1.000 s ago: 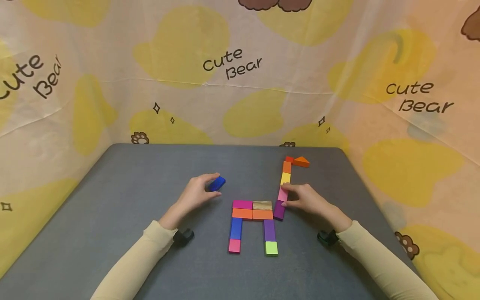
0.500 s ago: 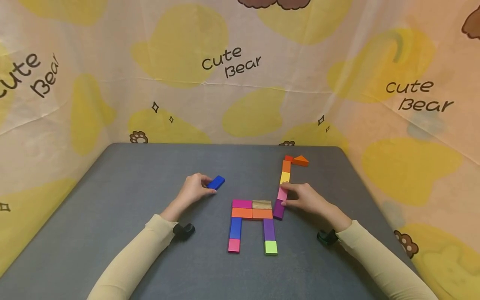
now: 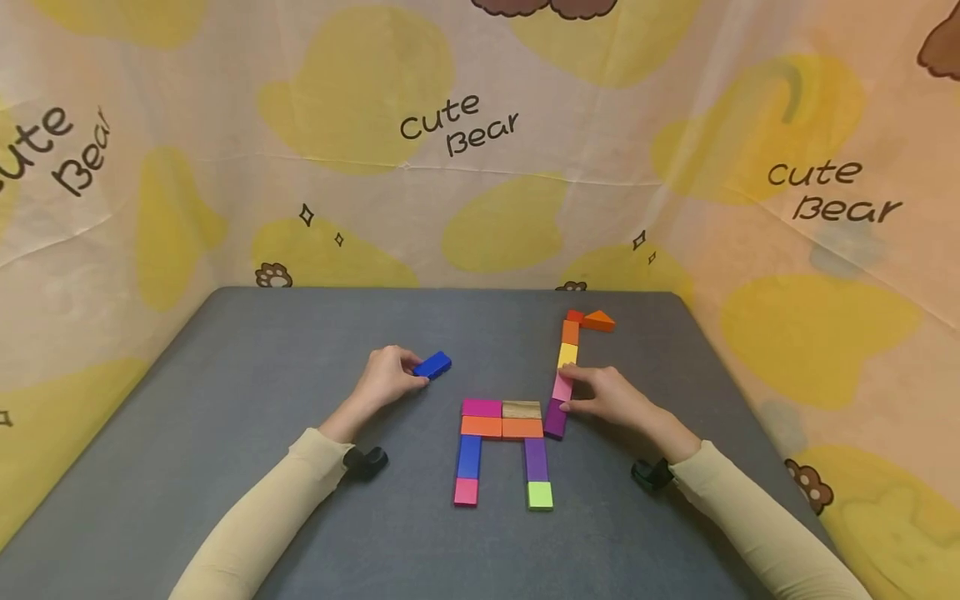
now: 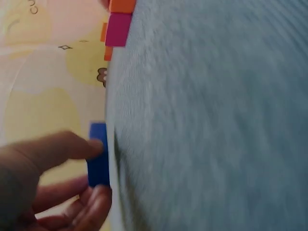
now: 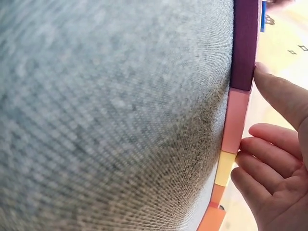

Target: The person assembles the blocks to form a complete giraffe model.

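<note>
My left hand (image 3: 387,379) pinches one end of a blue block (image 3: 433,365) between thumb and fingers, left of the joined blocks. In the left wrist view, the thumb lies on that blue block (image 4: 98,161) and fingertips curl under its lower end. My right hand (image 3: 611,400) touches a slanting column from its right side. Seen from the right wrist, the thumb rests at the dark purple block (image 5: 244,45), while fingertips touch around the pink block (image 5: 236,120) and yellow block (image 5: 225,168). Above these in the column are an orange block (image 3: 571,332) and a red block (image 3: 575,316).
An orange triangle (image 3: 599,322) adjoins the column's top. Left of its foot, a magenta block (image 3: 482,408) and wood-grain block (image 3: 521,409) lie above two orange blocks. Two legs run down, ending in a pink block (image 3: 466,492) and a green block (image 3: 540,495). Patterned cloth surrounds the grey table (image 3: 337,533).
My left fingers have drawn together from a wider grasp to the near end of the blue block, which now shows more of its length. My right hand stays on the column.
</note>
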A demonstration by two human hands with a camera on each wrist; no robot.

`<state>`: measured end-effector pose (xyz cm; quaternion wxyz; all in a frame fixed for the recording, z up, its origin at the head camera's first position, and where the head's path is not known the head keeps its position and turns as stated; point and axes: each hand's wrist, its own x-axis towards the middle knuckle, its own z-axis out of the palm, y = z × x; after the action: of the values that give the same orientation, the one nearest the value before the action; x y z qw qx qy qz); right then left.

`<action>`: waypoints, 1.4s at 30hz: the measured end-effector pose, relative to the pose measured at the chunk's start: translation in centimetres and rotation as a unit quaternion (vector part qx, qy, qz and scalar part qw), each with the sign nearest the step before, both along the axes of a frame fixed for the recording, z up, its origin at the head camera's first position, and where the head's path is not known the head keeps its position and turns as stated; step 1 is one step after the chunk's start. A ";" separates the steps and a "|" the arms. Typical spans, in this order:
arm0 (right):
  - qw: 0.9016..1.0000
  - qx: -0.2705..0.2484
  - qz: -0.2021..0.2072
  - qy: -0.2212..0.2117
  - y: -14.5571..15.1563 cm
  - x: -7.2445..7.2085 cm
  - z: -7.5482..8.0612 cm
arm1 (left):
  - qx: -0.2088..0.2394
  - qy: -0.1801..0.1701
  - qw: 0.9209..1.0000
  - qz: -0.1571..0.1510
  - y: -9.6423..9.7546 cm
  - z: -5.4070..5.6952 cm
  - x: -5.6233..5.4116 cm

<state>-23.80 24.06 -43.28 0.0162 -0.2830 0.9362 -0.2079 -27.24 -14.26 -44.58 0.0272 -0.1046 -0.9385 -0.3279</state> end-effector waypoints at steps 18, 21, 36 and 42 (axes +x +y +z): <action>1.000 -0.005 0.003 0.010 0.8 0.1 0.0 | -0.051 0.017 0.993 -0.101 1.5 1.4 5.5; 1.000 -0.005 0.002 0.007 0.8 0.1 0.0 | -0.055 0.012 0.993 -0.103 1.7 1.4 5.7; 1.000 -0.008 0.004 0.009 0.7 0.2 -0.1 | -0.068 -0.005 0.992 -0.103 1.9 1.3 5.9; 1.000 -0.009 0.004 0.007 0.7 0.2 -0.1 | -0.067 -0.004 0.991 -0.114 1.9 1.2 5.8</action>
<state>-23.63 24.76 -43.36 0.0082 -0.2881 0.9333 -0.2141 -21.40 -12.36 -43.35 -0.0209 -0.2114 -0.9404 -0.2656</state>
